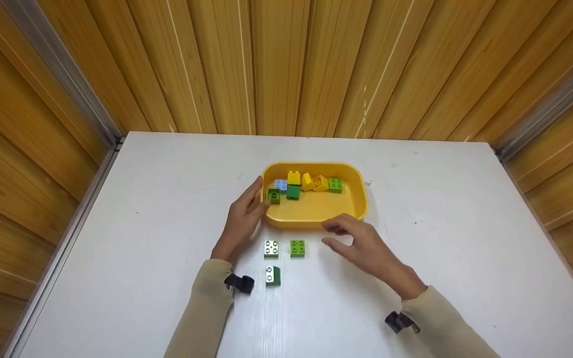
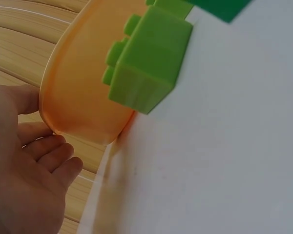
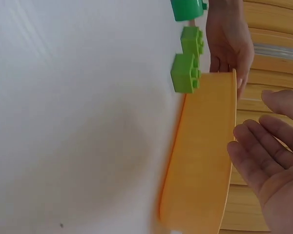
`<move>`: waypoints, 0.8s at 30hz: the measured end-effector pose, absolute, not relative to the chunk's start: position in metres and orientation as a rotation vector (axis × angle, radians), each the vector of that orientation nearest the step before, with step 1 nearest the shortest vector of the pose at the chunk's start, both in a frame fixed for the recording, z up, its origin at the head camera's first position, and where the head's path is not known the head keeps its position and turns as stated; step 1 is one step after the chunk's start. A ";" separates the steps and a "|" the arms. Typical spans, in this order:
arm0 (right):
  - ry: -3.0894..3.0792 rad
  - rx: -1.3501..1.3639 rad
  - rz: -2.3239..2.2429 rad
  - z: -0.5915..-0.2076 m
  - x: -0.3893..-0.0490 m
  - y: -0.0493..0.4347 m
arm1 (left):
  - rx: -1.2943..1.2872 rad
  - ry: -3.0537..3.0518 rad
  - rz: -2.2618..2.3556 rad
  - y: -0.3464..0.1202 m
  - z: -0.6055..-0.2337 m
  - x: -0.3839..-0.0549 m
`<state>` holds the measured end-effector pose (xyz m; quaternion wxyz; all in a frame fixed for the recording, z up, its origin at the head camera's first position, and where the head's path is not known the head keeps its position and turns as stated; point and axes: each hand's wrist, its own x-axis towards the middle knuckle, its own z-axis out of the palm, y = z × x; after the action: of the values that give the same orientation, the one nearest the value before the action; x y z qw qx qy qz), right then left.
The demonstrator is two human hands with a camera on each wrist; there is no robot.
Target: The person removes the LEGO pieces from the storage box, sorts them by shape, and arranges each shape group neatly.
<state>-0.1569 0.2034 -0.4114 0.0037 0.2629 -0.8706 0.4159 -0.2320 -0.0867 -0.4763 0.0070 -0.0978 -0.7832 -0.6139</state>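
Blocks (image 1: pixel 335 185) divided inside and outside the yellow tray (image 1: pixel 321 208)

In the head view, seven blocks lie inside the yellow tray, a light-blue block (image 1: pixel 280 185), three yellow blocks (image 1: pixel 293 178) and three green ones, mostly towards its far side and left end; three more rest on the white table (image 1: pixel 167 209) before its near wall: a lime block (image 1: pixel 297 248), a glare-whitened block (image 1: pixel 271 248) nearer the tray's left end, and a dark-green sloped block (image 1: pixel 273 275) farther out from the tray; the work therefore looks partway, though which group counts as finished cannot be told; the left hand (image 1: pixel 243 216) holds the tray's left end; the right hand (image 1: pixel 363 243) is by its near right corner, thumb and fingers apart, with nothing between them.

In the left wrist view, the left thumb and fingers are clamped on the tray's rim; the outside blocks are untouched.

In the right wrist view, the right fingers lie close together, thumb apart, just beside the tray's rim; whether they brush it, I cannot tell; the three outside blocks remain to be dealt with, as I judge it.
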 end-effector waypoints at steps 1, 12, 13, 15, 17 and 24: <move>-2.720 0.813 1.294 -0.409 -0.161 0.206 | -0.316 -2.447 -1.923 -0.087 -0.477 -0.232; -2.749 0.648 1.140 -0.402 -0.205 0.232 | -0.380 -2.449 -1.886 -0.084 -0.473 -0.228; -2.751 0.644 1.130 -0.402 -0.209 0.234 | -0.383 -2.449 -1.884 -0.084 -0.473 -0.228; -2.762 0.637 1.113 -0.403 -0.217 0.236 | -0.383 -2.449 -1.875 -0.083 -0.473 -0.228; -2.780 0.631 1.104 -0.403 -0.225 0.238 | -0.376 -2.443 -1.872 -0.083 -0.473 -0.228; -2.856 0.599 1.057 -0.409 -0.243 0.240 | -0.326 -2.470 -1.849 -0.085 -0.479 -0.221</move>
<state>-0.2431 0.2397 -0.4091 0.0188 0.1930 -0.9200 0.3405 -0.2214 -0.0846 -0.4794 0.0193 -0.1050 -0.7960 -0.5958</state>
